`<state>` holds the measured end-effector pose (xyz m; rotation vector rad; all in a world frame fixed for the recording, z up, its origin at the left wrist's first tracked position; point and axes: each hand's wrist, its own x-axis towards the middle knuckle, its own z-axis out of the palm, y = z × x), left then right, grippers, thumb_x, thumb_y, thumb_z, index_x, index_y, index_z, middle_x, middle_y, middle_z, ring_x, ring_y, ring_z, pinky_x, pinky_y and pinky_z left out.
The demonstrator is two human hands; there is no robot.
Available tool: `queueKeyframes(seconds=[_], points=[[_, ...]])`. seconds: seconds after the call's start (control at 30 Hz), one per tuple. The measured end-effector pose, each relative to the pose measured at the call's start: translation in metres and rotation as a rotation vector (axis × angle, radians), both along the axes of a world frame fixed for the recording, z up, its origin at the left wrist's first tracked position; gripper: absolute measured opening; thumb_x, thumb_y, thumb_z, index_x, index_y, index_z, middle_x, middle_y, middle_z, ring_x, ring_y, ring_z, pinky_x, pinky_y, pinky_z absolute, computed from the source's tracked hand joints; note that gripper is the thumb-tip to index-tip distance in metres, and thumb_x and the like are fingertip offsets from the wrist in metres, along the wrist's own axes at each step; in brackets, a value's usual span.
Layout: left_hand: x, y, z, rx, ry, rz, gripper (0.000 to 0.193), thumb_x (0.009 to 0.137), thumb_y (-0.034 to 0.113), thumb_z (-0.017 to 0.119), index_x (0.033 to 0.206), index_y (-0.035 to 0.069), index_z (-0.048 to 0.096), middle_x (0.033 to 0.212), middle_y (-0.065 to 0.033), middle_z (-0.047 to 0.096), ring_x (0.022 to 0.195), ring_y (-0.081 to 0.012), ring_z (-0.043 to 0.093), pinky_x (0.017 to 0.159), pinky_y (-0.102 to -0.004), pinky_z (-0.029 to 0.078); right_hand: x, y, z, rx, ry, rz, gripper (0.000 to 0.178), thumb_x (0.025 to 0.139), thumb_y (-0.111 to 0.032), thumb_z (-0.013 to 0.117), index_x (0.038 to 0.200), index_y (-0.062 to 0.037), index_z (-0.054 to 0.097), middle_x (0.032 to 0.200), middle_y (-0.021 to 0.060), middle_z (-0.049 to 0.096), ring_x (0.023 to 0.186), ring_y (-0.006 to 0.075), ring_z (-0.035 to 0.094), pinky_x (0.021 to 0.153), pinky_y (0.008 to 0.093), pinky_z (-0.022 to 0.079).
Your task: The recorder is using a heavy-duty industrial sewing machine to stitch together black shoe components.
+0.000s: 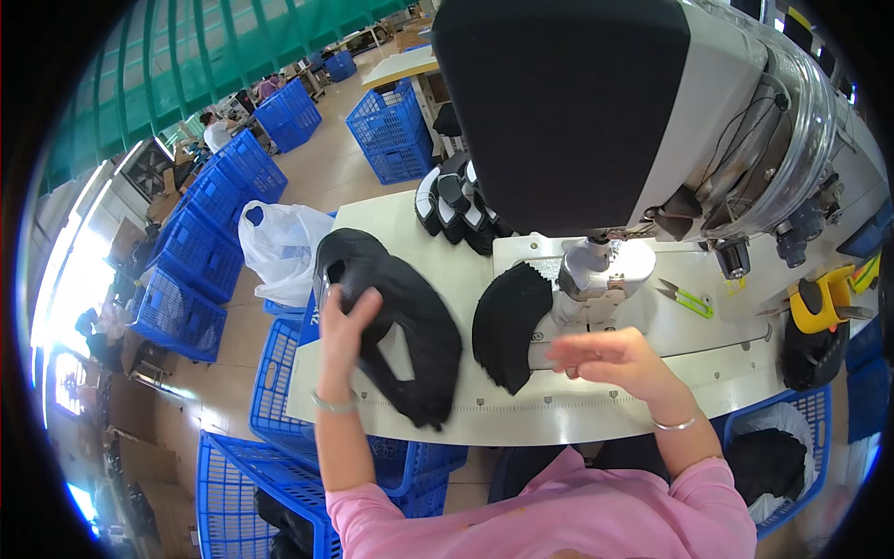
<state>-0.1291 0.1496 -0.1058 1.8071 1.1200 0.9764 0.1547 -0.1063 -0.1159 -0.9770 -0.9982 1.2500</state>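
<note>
— Clearance on the cream, curved-front bench (535,426): where is it?

— A bare strip runs along the front edge, beneath the right forearm. A narrow gap separates the large, black, curved fabric piece (430,326) from the fan-shaped stack of black fabric panels (510,321).

— Position of the large piece?

— Left part of the bench, its lower end close to the front edge. The white plastic bag (284,252) sits just beyond the bench's left side.

— Appearance?

— Matt black, bent like a broad band, with a rounded upper end. An angular opening shows the bench top through it. The lower outline is slightly blurred.

— State of the hands?

— Left hand (346,321): at the piece's upper left, thumb apart from blurred fingers; whether it grips cannot be told. Right hand (610,359): fingers extended together, thumb underneath, no workpiece held. It is positioned in front of the black-and-white sewing machine (563,112), right of the stack.
</note>
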Motion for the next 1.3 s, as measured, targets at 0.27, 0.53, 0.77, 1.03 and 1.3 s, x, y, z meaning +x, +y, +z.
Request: queueKeyframes(seconds=[0.27,0.53,0.77,1.03,1.3], points=[[-0.031,0.172,-0.02,0.171,0.214,0.341,0.072,0.075,0.048,0.076,0.116,-0.009,0.058,0.114,-0.0247,0.063,0.106,-0.0318,0.06,0.094,-0.0389,0.044,0.025,-0.072,0.0,-0.159,-0.431,-0.226,0.026,0.085,0.0,0.062,0.11,0.0034,0.068,0.102,0.0114,0.071,0.089,0.0163,0.068,0.079,0.0279,0.053],[-0.035,0.213,-0.063,0.22,0.12,0.139,0.047,0.094,0.037,0.063,0.117,-0.004,0.062,0.108,-0.0145,0.066,0.1,-0.0224,0.059,0.092,-0.033,0.044,0.085,-0.187,0.005,-0.653,-1.205,-0.893,0.019,0.084,-0.015,0.067,0.099,-0.0041,0.071,0.084,0.0144,0.07,0.068,0.0265,0.065,0.066,0.0353,0.053],[-0.039,0.241,-0.065,0.424,0.503,0.319,0.055,0.095,0.038,0.058,0.129,-0.004,0.054,0.126,-0.0232,0.059,0.117,-0.036,0.055,0.101,-0.0396,0.041,0.15,-0.246,-0.009,-0.935,-1.736,-1.697,0.053,0.08,-0.016,0.07,0.128,0.0005,0.053,0.129,0.0227,0.054,0.114,0.0431,0.054,0.089,0.0432,0.051],[0.034,0.129,-0.011,0.641,0.436,0.121,0.048,0.09,0.023,0.064,0.13,-0.002,0.053,0.129,-0.0208,0.056,0.122,-0.0342,0.05,0.104,-0.04,0.037,0.22,-0.278,-0.06,-1.198,-1.646,-1.7,0.05,0.083,-0.009,0.062,0.13,0.0014,0.049,0.12,0.0229,0.058,0.102,0.0428,0.062,0.084,0.0449,0.054],[0.101,0.01,-0.007,0.537,0.383,-0.429,0.042,0.081,0.012,0.071,0.121,0.005,0.059,0.116,-0.0171,0.062,0.113,-0.034,0.056,0.099,-0.0396,0.042,0.096,-0.238,0.032,-1.062,-1.822,-1.481,0.021,0.08,-0.007,0.062,0.098,-0.0093,0.073,0.088,0.0137,0.066,0.089,0.0337,0.063,0.075,0.0424,0.051]])
